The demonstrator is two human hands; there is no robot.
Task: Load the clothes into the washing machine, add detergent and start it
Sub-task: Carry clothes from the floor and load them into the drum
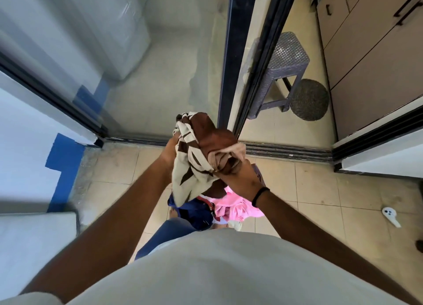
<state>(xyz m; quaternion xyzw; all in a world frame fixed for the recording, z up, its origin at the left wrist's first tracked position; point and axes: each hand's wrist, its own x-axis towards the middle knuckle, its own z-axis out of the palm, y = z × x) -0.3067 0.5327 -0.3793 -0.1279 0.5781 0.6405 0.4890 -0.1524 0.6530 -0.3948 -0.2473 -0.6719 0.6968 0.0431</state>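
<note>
A bundle of brown and cream clothes [201,149] is held up in front of me by both hands. My left hand [169,151] grips it from the left side, mostly hidden behind the cloth. My right hand [238,179] clutches its lower right part, a black band on the wrist. Below the bundle, pink clothes [233,207] and a dark blue garment [194,213] lie on the tiled floor by my feet. A white washing machine [109,30] shows blurred through the glass door at the upper left.
A sliding glass door [160,87] with a dark frame [225,60] stands ahead, its track [286,151] across the floor. Beyond the open gap are a grey stool [281,67], a round woven pouf [310,100] and brown cabinets [375,53]. A white object [390,215] lies on the tiles at the right.
</note>
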